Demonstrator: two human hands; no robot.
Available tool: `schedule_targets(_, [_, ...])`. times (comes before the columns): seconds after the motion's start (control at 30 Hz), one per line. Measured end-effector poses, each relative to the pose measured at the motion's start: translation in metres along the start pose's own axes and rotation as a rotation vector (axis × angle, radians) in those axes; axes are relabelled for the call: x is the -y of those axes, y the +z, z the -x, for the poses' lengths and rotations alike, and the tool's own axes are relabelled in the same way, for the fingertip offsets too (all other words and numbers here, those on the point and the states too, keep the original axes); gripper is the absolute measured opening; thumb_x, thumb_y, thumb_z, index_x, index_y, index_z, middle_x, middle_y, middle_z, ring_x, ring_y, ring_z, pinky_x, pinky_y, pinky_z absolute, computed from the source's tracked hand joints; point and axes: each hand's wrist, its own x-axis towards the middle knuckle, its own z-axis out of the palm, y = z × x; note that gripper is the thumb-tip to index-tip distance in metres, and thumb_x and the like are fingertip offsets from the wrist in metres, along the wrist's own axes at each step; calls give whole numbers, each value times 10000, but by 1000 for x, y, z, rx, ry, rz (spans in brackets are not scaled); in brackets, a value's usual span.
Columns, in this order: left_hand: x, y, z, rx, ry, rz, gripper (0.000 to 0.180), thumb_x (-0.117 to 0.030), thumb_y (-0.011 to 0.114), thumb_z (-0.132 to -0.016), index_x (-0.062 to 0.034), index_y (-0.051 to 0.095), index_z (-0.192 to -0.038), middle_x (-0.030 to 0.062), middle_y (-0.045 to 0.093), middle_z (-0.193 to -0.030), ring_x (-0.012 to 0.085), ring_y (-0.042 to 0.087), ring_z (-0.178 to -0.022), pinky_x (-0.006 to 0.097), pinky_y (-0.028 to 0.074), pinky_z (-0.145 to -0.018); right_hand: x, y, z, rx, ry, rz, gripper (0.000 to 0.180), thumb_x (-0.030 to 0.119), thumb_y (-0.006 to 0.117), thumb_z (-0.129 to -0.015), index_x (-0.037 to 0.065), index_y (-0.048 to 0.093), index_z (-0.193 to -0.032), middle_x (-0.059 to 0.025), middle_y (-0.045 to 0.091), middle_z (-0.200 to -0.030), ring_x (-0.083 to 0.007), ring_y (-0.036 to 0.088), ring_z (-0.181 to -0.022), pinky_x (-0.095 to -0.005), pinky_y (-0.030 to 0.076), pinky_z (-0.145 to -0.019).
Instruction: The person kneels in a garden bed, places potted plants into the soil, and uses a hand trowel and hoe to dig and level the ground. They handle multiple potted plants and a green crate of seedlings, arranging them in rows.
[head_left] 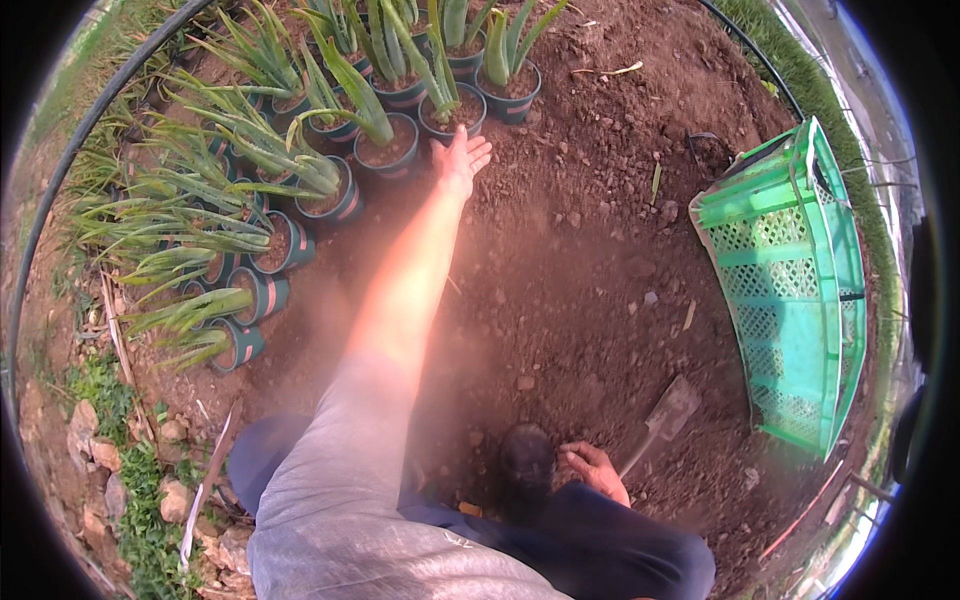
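My left hand (461, 165) reaches out at the end of my straight arm, palm partly up and fingers apart, with nothing held. Its thumb is at the near side of a green pot (476, 128) holding an aloe plant (443, 92); whether it touches the rim is unclear. Another potted aloe (388, 150) stands just left of it. Beside my dark shoe (527, 455), my right hand (597, 472) is low by my knee with its fingers curled. A dirt-covered trowel (672, 408) lies beyond it, its handle running toward that hand; whether I grip the handle is hidden.
Several potted aloes (240, 345) stand in rows at the left and far side, some tilted. A green plastic crate (775, 290) lies on its side at the right. Loose brown soil (580, 290) spreads between. A black hose (60, 180) curves along the left; stones (175, 500) lie near left.
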Motion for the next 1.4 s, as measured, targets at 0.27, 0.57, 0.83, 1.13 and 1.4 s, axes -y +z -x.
schedule_targets(0.27, [16,54,0,186,-75,-275,659,-479,489,-1002,-10,279,-1414,312,632,-1125,390,687,-928,460,582,-764,-3,4,-9,22,-3,-3,379,296,650,-944,12,630,-1194,-93,671,-1048,-180,598,-1031,-313,459,-903])
schedule_targets(0.57, [16,98,-91,127,-266,21,634,-403,176,-1064,146,346,-1332,363,538,-1238,497,564,-1140,588,485,-964,-24,9,-18,6,-14,-86,323,239,652,-959,9,621,-1184,-31,652,-987,-95,576,-892,-246,472,-798])
schedule_targets(0.83, [43,132,-91,-26,18,128,413,-155,245,-1015,143,188,-1295,427,565,-1074,513,658,-903,569,603,-741,-23,3,-16,-69,103,-123,335,252,658,-942,3,636,-1165,-79,676,-1018,-152,598,-971,-301,475,-866])
schedule_targets(1.13, [39,102,-93,206,-131,3,519,-331,335,-1061,119,244,-1302,346,613,-1067,447,682,-887,535,592,-764,-64,-11,-2,-495,-92,-74,234,142,667,-915,-12,650,-1091,-55,673,-937,-130,603,-892,-285,491,-821])
schedule_targets(1.4, [26,104,-88,142,-107,101,421,-262,335,-1047,82,232,-1268,362,612,-1005,455,684,-865,545,603,-721,-67,-4,-7,-377,-36,-25,286,155,663,-916,-7,644,-1151,-101,689,-1013,-169,628,-979,-309,498,-875])
